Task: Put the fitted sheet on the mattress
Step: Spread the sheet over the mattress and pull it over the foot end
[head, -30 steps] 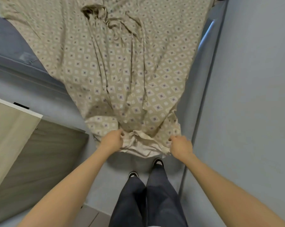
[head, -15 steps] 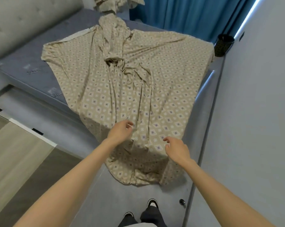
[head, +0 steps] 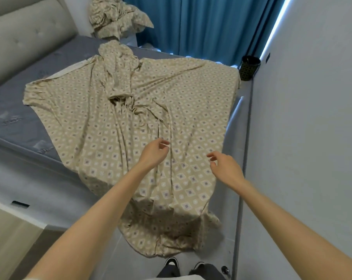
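A beige fitted sheet with a diamond print lies crumpled over the near right part of the grey-blue mattress. Its near end hangs off the foot of the bed and pools on the floor by my shoes. A bunched ridge runs up its middle. My left hand hovers over the sheet with loosely curled fingers, holding nothing. My right hand hovers beside it, fingers also relaxed and empty. The mattress's left side is bare.
A padded grey headboard stands at the far left. More beige bedding is heaped beyond the bed. Blue curtains hang at the back. A dark patterned bin sits in the far right corner. A white wall runs close along the right.
Both hands let go of the sheet's near edge, which dropped to the floor. They rose over the sheet, and my view lifted from my feet towards the bed.
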A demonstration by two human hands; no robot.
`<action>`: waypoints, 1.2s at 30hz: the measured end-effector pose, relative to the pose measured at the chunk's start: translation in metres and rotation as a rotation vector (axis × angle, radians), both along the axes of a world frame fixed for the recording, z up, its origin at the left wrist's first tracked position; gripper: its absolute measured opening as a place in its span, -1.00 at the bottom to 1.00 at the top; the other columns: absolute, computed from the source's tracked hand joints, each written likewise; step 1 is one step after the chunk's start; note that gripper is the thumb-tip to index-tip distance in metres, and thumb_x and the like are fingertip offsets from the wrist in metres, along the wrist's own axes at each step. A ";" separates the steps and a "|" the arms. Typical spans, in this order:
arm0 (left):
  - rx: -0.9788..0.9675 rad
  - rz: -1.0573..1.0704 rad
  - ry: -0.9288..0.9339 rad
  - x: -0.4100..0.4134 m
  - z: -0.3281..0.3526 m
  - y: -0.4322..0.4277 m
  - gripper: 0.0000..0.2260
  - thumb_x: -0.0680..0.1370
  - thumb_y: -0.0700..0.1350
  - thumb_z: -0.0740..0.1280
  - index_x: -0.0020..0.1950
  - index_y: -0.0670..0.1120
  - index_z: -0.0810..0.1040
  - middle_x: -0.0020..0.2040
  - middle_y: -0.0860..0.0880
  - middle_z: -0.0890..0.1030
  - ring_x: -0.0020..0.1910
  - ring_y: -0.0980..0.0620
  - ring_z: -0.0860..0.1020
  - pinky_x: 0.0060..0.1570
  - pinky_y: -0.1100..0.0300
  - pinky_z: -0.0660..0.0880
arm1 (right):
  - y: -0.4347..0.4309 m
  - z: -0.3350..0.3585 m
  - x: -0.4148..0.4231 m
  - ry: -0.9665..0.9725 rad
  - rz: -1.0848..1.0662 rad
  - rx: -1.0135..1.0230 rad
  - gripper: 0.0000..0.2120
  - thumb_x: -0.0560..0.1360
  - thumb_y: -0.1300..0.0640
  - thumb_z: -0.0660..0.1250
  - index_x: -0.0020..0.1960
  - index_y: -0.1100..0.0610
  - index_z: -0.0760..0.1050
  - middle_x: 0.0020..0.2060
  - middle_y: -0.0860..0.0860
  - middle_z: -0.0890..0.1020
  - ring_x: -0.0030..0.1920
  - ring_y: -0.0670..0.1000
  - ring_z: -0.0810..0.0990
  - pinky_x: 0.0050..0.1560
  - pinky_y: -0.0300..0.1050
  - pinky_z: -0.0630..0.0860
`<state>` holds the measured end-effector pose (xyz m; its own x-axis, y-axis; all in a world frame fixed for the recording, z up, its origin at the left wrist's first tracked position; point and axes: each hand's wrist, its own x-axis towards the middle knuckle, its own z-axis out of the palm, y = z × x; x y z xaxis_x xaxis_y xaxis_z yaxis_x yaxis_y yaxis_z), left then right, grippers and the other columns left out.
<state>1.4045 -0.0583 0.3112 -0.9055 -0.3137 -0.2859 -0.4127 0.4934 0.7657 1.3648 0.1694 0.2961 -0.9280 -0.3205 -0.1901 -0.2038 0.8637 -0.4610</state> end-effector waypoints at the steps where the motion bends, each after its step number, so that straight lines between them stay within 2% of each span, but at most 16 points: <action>1: 0.010 -0.004 -0.005 -0.010 0.001 0.003 -0.74 0.58 -0.10 0.21 0.26 -0.06 0.50 0.15 -0.05 0.58 0.03 -0.03 0.60 -0.09 0.14 0.50 | 0.004 0.002 -0.008 -0.013 -0.026 -0.001 -0.64 0.55 0.16 0.14 0.31 0.04 0.45 0.19 0.00 0.59 0.16 0.06 0.56 0.10 -0.01 0.52; 5: 0.033 -0.073 -0.009 -0.060 0.000 0.025 -0.73 0.58 -0.11 0.20 0.27 -0.07 0.49 0.17 -0.06 0.57 0.03 -0.02 0.60 0.00 0.12 0.51 | 0.025 -0.003 -0.049 -0.042 -0.093 -0.011 -0.66 0.55 0.17 0.15 0.30 0.07 0.46 0.19 0.03 0.60 0.18 0.07 0.55 0.09 -0.05 0.50; 8: 0.039 -0.070 0.004 -0.092 -0.002 0.033 -0.72 0.58 -0.12 0.20 0.28 -0.08 0.49 0.18 -0.05 0.56 0.01 -0.01 0.59 -0.04 0.15 0.50 | 0.032 -0.006 -0.079 -0.049 -0.110 -0.051 -0.67 0.55 0.17 0.16 0.30 0.10 0.46 0.19 0.04 0.60 0.18 0.07 0.55 0.13 -0.03 0.51; 12: 0.033 -0.074 0.001 -0.158 -0.016 0.046 -0.72 0.58 -0.11 0.21 0.28 -0.07 0.49 0.19 -0.05 0.56 0.09 -0.03 0.58 -0.04 0.17 0.46 | 0.046 -0.018 -0.144 -0.066 -0.110 -0.071 -0.66 0.56 0.18 0.15 0.30 0.10 0.45 0.19 0.04 0.59 0.18 0.06 0.54 0.14 -0.03 0.51; 18: 0.056 -0.004 -0.021 -0.315 -0.034 0.077 -0.72 0.58 -0.12 0.21 0.28 -0.08 0.49 0.15 -0.05 0.58 0.03 -0.02 0.59 -0.06 0.19 0.44 | 0.068 -0.032 -0.320 -0.097 -0.048 -0.024 -0.65 0.54 0.17 0.15 0.32 0.08 0.45 0.22 0.01 0.58 0.20 0.05 0.54 0.11 -0.07 0.49; 23: 0.112 0.082 -0.034 -0.446 -0.007 0.095 -0.72 0.58 -0.13 0.21 0.28 -0.09 0.48 0.19 -0.09 0.56 0.05 -0.04 0.57 -0.07 0.17 0.45 | 0.084 -0.002 -0.462 -0.112 -0.007 0.094 -0.64 0.54 0.20 0.14 0.31 0.08 0.45 0.19 0.03 0.59 0.21 0.09 0.54 0.10 -0.06 0.50; 26: 0.092 0.093 0.000 -0.518 0.019 0.101 -0.72 0.59 -0.13 0.21 0.29 -0.09 0.48 0.16 -0.07 0.56 0.02 -0.03 0.57 -0.07 0.16 0.46 | 0.086 0.022 -0.546 -0.091 -0.015 0.084 -0.65 0.54 0.18 0.14 0.30 0.08 0.45 0.18 0.05 0.59 0.20 0.11 0.54 0.09 -0.05 0.49; 31: 0.067 0.080 0.049 -0.614 0.040 0.100 -0.73 0.59 -0.11 0.20 0.28 -0.07 0.48 0.11 -0.02 0.55 -0.01 0.00 0.58 -0.10 0.17 0.46 | 0.079 0.048 -0.654 -0.057 -0.033 0.001 -0.64 0.54 0.16 0.13 0.30 0.08 0.46 0.21 0.04 0.57 0.20 0.11 0.54 0.09 -0.04 0.48; 36: 0.077 0.078 0.027 -0.693 0.032 0.096 -0.72 0.59 -0.12 0.19 0.29 -0.07 0.47 0.19 -0.05 0.55 0.08 -0.03 0.57 -0.06 0.15 0.47 | 0.070 0.049 -0.725 -0.043 -0.014 -0.025 -0.65 0.54 0.18 0.15 0.30 0.08 0.45 0.24 0.02 0.56 0.20 0.09 0.54 0.13 -0.02 0.50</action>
<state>0.7115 0.0381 0.3436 -0.8868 -0.3614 -0.2882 -0.4266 0.3996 0.8114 0.6399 0.2394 0.3453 -0.9234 -0.3132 -0.2218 -0.1717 0.8541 -0.4909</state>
